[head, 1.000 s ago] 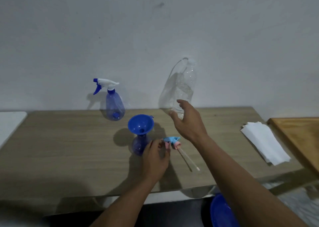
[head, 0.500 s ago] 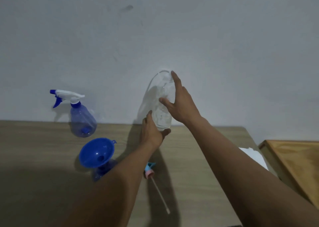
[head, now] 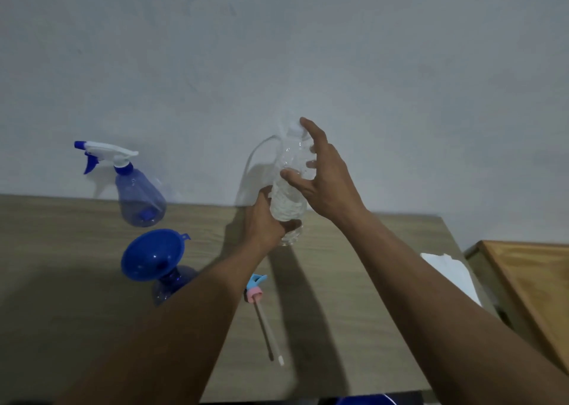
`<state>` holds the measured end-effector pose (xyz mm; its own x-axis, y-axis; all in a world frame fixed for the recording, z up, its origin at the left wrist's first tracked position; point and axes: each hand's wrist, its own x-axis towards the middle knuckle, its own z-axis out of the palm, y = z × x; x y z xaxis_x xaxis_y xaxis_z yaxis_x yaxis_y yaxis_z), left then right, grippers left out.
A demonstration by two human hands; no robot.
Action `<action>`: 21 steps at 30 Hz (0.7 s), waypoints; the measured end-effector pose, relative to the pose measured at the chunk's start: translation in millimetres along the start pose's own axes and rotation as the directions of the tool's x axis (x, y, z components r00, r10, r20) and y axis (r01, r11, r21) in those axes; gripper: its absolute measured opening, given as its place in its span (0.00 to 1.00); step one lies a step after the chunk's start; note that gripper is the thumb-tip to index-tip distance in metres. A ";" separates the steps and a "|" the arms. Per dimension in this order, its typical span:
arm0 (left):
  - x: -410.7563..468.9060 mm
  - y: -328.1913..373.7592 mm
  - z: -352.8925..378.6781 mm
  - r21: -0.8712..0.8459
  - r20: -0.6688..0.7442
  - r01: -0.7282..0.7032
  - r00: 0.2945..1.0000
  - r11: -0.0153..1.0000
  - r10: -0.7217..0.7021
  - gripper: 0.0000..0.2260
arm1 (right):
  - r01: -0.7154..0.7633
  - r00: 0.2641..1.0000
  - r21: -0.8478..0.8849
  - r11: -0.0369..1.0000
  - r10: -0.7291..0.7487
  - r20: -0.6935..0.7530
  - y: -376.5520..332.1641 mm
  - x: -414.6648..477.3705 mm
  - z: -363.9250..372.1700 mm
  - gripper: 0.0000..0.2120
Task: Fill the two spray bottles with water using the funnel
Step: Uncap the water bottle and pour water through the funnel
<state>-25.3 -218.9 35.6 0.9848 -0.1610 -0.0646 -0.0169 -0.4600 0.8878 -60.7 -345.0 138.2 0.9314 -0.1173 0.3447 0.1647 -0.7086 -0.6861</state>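
Note:
My left hand (head: 267, 219) grips the lower part of a clear water bottle (head: 288, 198), held just above the wooden table (head: 354, 281) near the wall. My right hand (head: 323, 176) is beside the bottle's upper part with fingers spread, its fingertips at the cap and shoulder. A blue funnel (head: 152, 255) sits in the neck of an open blue spray bottle (head: 174, 283) at the left. Behind it by the wall stands a second blue spray bottle (head: 140, 198) with its white and blue trigger head on. A loose pink and light-blue sprayer head with its tube (head: 257, 293) lies on the table between my arms.
White paper towels (head: 452, 272) lie at the table's right end. A wooden board or tray (head: 529, 287) sits further right. A blue round object (head: 365, 401) peeks in at the bottom edge below the table.
My left hand let go of the loose sprayer head and took the water bottle by its base. The bottle has been lifted forward off the wall side, and my right hand slid up toward its cap.

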 end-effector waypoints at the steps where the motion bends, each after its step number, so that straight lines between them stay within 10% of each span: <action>1: -8.6 0.6 1.0 0.003 -0.004 -0.003 1.000 1.000 0.003 0.38 | -0.006 1.000 0.004 1.000 0.006 0.000 -1.7 -7.0 -4.1 0.39; 21: -122.3 1.7 0.9 0.004 0.125 -0.130 0.984 0.992 0.128 0.47 | -0.178 0.980 0.130 0.976 0.187 -0.062 -46.9 -134.2 -30.7 0.37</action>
<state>-146.0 -200.7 44.6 0.9451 -0.3267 -0.0066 -0.1455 -0.4388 0.8867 -203.4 -317.4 143.8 0.9239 -0.2901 0.2494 0.0374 -0.5802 -0.8136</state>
